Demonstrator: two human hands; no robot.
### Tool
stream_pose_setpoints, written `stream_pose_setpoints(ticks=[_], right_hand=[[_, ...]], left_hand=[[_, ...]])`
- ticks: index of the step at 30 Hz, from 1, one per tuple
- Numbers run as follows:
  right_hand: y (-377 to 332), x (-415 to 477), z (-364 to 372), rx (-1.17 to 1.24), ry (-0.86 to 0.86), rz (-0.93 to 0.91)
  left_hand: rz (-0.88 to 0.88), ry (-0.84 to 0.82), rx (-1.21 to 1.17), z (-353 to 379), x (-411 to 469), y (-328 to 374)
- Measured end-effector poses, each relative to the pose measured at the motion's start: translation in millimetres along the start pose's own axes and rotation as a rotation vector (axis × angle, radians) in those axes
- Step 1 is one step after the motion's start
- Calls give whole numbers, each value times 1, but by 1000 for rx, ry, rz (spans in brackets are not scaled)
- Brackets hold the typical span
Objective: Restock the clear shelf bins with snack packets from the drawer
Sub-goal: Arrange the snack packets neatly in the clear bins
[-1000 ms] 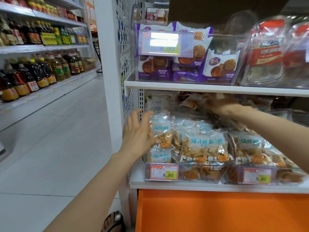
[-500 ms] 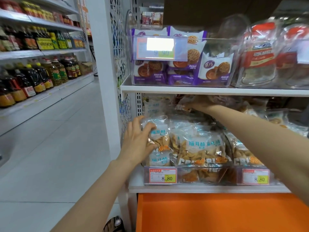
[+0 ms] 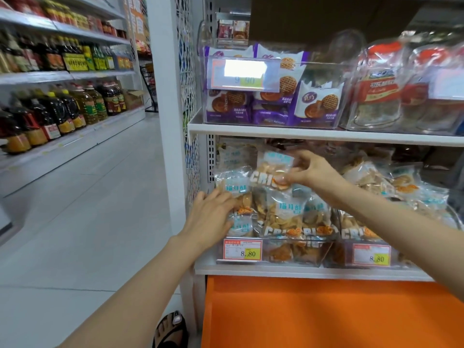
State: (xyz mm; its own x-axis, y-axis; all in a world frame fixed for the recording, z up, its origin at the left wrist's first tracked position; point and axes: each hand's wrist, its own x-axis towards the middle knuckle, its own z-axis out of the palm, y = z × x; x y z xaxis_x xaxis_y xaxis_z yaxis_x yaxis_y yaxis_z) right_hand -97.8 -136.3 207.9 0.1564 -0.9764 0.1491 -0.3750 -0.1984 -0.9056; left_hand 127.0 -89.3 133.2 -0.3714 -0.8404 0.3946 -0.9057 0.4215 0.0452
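Fingers of right hand pinched on snack packet, left hand pressed flat, fingers straight, against packets stacked in clear bin.

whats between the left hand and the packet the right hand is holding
Head view: one upright snack packet, touched by the left hand, sits just below-left of the held packet.

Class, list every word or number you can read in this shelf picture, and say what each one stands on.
"8.80": left price tag, lower shelf.
"8.80": right price tag, same shelf.
"9 90", washed by glare: upper price tag.
"CRI": snack packet held by right hand.
Chinese print, oil-bottle labels: too blurred.
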Motion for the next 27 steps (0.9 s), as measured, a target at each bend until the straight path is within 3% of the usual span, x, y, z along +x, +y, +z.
stream_pose_setpoints(ticks=[5, 21, 24, 27], right_hand=[[-10, -18, 23, -90, -98, -125], [8, -15, 67, -673, -63, -281], [9, -16, 73, -910, -117, -354], [11, -15, 74, -1062, -148, -441]], left_hand=[[-39, -24, 23, -2, -1, 0], [57, -160, -21, -2, -18, -18], [61, -121, -36, -7, -21, -17], [58, 29, -81, -17, -23, -13]])
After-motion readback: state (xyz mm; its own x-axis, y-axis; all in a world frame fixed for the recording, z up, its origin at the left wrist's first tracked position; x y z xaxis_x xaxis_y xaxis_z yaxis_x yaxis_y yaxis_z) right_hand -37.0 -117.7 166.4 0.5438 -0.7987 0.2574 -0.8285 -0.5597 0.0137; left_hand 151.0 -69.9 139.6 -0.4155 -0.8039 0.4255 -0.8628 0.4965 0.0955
